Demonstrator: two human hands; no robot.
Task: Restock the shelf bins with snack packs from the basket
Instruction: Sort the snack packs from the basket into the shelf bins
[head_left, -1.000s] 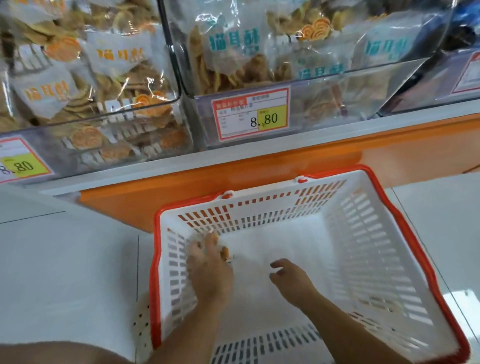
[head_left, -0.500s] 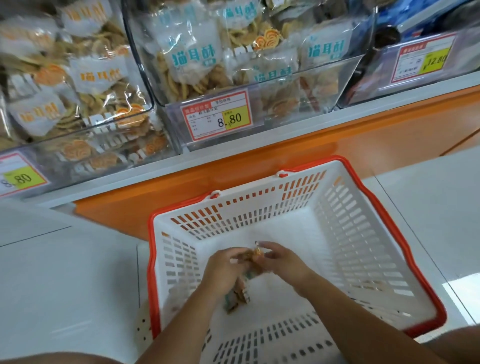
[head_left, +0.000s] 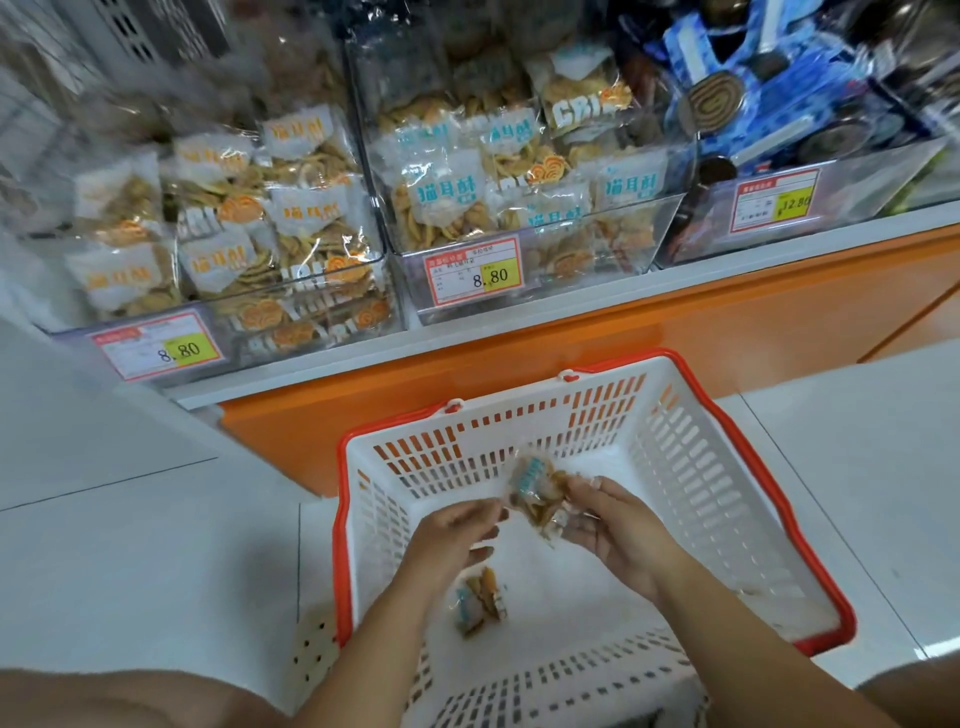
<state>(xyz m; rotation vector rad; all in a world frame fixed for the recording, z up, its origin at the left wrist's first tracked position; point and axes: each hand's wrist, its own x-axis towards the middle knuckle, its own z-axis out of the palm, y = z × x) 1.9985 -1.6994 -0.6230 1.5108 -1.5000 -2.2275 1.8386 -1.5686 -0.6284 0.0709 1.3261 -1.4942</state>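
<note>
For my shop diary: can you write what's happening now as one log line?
right hand: holds pack | left hand: beside it | second pack: in basket

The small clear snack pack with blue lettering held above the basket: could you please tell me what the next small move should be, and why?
Probably lift it toward the middle clear shelf bin: the right hand pinches the small clear snack pack with blue lettering above the white, red-rimmed plastic basket, and that bin holds blue-lettered packs.

Bin tags (head_left: 475, 273): 8.80 x2, 12.80
</note>
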